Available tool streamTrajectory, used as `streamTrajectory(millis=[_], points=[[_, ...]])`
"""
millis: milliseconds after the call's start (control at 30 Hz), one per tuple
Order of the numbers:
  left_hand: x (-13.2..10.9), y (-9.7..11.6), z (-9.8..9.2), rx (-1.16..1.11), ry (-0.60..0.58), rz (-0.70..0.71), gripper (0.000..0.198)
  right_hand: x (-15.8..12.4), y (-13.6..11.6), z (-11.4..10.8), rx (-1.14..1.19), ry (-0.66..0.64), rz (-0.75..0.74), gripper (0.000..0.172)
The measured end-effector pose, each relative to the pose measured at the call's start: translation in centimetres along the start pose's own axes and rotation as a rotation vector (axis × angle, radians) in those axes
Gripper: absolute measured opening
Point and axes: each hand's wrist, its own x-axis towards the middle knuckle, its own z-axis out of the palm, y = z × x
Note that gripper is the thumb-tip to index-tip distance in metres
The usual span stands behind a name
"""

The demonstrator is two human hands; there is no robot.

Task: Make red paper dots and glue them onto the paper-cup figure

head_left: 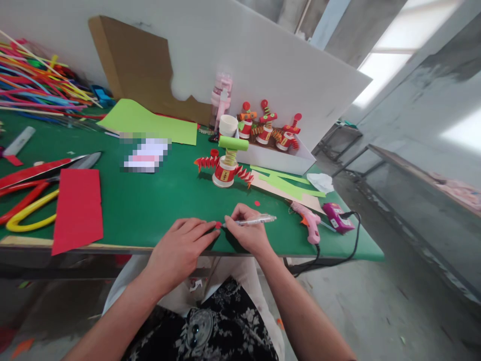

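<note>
My right hand [248, 228] grips a clear pen [255, 219] and rests its tip on a small red paper dot [218, 225] near the front edge of the green table [158, 195]. My left hand [184, 245] lies flat beside it, and its fingertips press down next to the dot. Another loose red dot [257, 203] lies just beyond the pen. A paper-cup figure [226, 168] with red folded arms and a green roll on top stands a little farther back.
A pink glue gun [308, 224] with a black cable and a magenta plug lie to the right. Red paper [77, 209], yellow-and-red scissors [28, 200] and coloured straws [37, 82] are on the left. A white box [280, 158] holds finished figures. Green paper strips [289, 183] lie beside it.
</note>
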Motion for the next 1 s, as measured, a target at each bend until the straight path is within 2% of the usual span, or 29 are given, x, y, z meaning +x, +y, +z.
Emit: streamTrajectory(millis=[267,467,1000], points=[[0.03,0.03,-0.02,0.000,0.000,-0.009,0.050,0.27,0.50,0.13,0.085,0.011,0.040,0.026],[-0.11,0.06,0.22,0.008,-0.033,-0.022,0.053,0.15,0.30,0.30,0.076,-0.016,0.029,0.026],[-0.03,0.01,0.13,0.004,-0.020,-0.010,0.053,0.21,0.31,0.34,0.064,-0.011,0.028,0.026]])
